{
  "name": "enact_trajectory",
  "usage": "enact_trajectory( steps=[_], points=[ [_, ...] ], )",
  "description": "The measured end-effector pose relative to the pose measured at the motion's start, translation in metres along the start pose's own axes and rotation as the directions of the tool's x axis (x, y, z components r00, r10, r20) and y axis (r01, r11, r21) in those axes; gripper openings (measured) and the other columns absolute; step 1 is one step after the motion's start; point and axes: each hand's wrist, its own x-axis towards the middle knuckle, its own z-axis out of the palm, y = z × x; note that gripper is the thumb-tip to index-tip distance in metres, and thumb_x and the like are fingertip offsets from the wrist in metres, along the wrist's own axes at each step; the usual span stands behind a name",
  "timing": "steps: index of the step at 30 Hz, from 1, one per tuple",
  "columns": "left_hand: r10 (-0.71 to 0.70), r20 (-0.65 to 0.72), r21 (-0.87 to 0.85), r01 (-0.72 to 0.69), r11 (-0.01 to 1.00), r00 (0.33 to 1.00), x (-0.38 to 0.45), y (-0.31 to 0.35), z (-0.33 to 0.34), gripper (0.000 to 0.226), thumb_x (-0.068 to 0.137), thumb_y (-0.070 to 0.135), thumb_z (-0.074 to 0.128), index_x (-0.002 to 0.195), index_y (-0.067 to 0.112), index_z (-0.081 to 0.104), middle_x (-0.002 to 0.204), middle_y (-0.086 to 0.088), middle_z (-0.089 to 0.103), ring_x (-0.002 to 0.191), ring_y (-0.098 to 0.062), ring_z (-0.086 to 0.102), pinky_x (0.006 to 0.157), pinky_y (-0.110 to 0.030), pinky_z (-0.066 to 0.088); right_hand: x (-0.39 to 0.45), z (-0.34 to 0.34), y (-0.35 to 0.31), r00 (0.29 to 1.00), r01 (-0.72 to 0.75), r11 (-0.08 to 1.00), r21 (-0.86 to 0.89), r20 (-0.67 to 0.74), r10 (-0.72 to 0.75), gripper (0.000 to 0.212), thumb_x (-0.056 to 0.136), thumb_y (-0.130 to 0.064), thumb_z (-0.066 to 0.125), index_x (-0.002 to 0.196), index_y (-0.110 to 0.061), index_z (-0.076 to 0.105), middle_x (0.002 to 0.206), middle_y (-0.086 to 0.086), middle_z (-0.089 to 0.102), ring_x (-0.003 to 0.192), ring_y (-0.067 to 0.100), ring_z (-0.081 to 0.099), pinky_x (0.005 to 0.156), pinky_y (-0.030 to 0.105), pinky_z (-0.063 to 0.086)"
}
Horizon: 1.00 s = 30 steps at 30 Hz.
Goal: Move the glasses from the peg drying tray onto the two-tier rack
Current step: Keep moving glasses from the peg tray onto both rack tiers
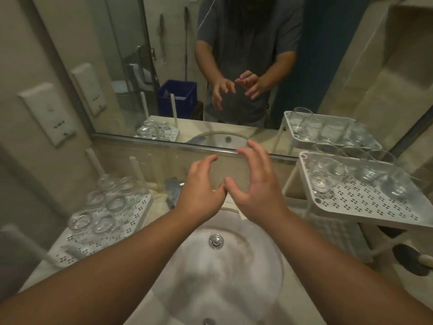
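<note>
Head view: glasses (103, 205) mouth-down, axes upright, on peg drying tray (138, 214); both hands' grip apart, empty.

Both forearms are seen bare to the hands: left hand (199, 184), right hand (254, 184). No rings or watch are worn. A grey short-sleeved shirt (248, 43) is reflected in the mirror.

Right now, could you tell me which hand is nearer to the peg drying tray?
Left. The left hand hovers over the sink, just right of the peg drying tray; the right hand is farther right, toward the rack.
</note>
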Motion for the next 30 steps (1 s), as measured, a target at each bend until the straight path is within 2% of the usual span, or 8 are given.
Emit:
enact_trajectory(
  steps=[2, 6, 9, 11, 13, 17, 24, 30],
  points=[
    [-0.026, -0.003, 0.025, 0.026, 0.999, 1.0, -0.002, -0.015, -0.025, 0.066, 0.084, 0.021, 0.065, 0.143, 0.033, 0.04, 0.138, 0.005, 0.04, 0.119, -0.019, 0.055, 0.098, -0.039, 0.049, 0.002, 0.024, -0.017, 0.998, -0.006, 0.998, 0.062, 0.068, 0.002, 0.058, 0.08, -0.033, 0.069, 0.133, -0.023, 0.048, 0.155, -0.002, 0.026, 0.135, 0.013, 0.038, 0.105, 0.024, 0.037],
    [-0.063, -0.018, 0.079, 0.065, 0.995, 0.998, -0.006, -0.043, -0.075, 0.063, 0.083, 0.011, 0.066, 0.141, 0.025, 0.046, 0.14, 0.001, 0.037, 0.118, -0.021, 0.055, 0.099, -0.036, 0.049, 0.006, 0.069, -0.05, 0.984, 0.021, 0.995, 0.099, 0.172, -0.038, 0.06, 0.081, -0.043, 0.064, 0.136, -0.035, 0.042, 0.162, -0.011, 0.005, 0.122, -0.014, 0.03, 0.086, 0.0, 0.029],
    [-0.087, -0.05, 0.154, 0.093, 0.984, 0.995, -0.007, -0.066, -0.112, 0.057, 0.085, 0.015, 0.068, 0.139, 0.019, 0.05, 0.143, -0.004, 0.036, 0.122, -0.025, 0.051, 0.104, -0.038, 0.044, 0.008, 0.104, -0.071, 0.965, 0.017, 0.991, 0.13, 0.256, -0.051, 0.064, 0.082, -0.053, 0.058, 0.141, -0.045, 0.033, 0.162, -0.018, -0.01, 0.129, -0.008, 0.03, 0.089, 0.01, 0.033],
    [-0.114, -0.089, 0.179, 0.128, 0.975, 0.99, -0.01, -0.081, -0.135, 0.054, 0.086, 0.019, 0.068, 0.137, 0.019, 0.051, 0.143, -0.005, 0.037, 0.123, -0.024, 0.051, 0.106, -0.039, 0.043, 0.011, 0.125, -0.083, 0.957, -0.001, 0.989, 0.145, 0.287, -0.041, 0.067, 0.081, -0.057, 0.054, 0.143, -0.046, 0.031, 0.162, -0.017, -0.003, 0.13, -0.009, 0.027, 0.095, 0.018, 0.035],
    [-0.136, -0.133, 0.177, 0.159, 0.971, 0.982, -0.013, -0.095, -0.155, 0.052, 0.087, 0.022, 0.068, 0.136, 0.022, 0.051, 0.14, -0.001, 0.039, 0.119, -0.021, 0.054, 0.104, -0.038, 0.044, 0.011, 0.146, -0.091, 0.951, -0.021, 0.987, 0.156, 0.308, -0.028, 0.066, 0.082, -0.054, 0.055, 0.143, -0.041, 0.034, 0.156, -0.011, 0.026, 0.129, -0.001, 0.038, 0.1, 0.025, 0.04],
    [-0.181, -0.206, 0.21, 0.224, 0.952, 0.962, -0.02, -0.126, -0.189, 0.05, 0.089, 0.027, 0.066, 0.136, 0.027, 0.049, 0.133, 0.003, 0.042, 0.107, -0.013, 0.055, 0.092, -0.027, 0.044, 0.011, 0.19, -0.105, 0.919, -0.067, 0.993, 0.097, 0.393, 0.024, 0.046, 0.089, -0.044, 0.058, 0.132, -0.033, 0.05, 0.117, -0.011, 0.06, 0.095, 0.001, 0.05, 0.089, 0.031, 0.048],
    [-0.241, -0.201, 0.279, 0.291, 0.915, 0.95, -0.038, -0.179, -0.222, 0.048, 0.089, 0.027, 0.066, 0.135, 0.025, 0.052, 0.127, 0.0, 0.052, 0.108, -0.016, 0.057, 0.094, -0.027, 0.044, 0.011, 0.254, -0.123, 0.833, 0.028, 1.0, -0.005, 0.552, -0.021, 0.043, 0.09, -0.032, 0.059, 0.133, -0.026, 0.054, 0.129, -0.003, 0.059, 0.115, 0.015, 0.056, 0.094, 0.03, 0.046],
    [-0.459, -0.128, 0.162, 0.475, 0.865, 0.879, -0.053, -0.223, -0.224, 0.038, 0.089, 0.025, 0.065, 0.126, 0.028, 0.057, 0.104, 0.009, 0.059, 0.072, -0.007, 0.059, 0.061, -0.023, 0.046, 0.0, 0.3, -0.131, 0.666, 0.15, 0.98, -0.131, 0.746, -0.003, 0.051, 0.089, -0.03, 0.06, 0.138, -0.025, 0.048, 0.134, 0.002, 0.054, 0.121, 0.023, 0.052, 0.095, 0.033, 0.045]
  ],
)
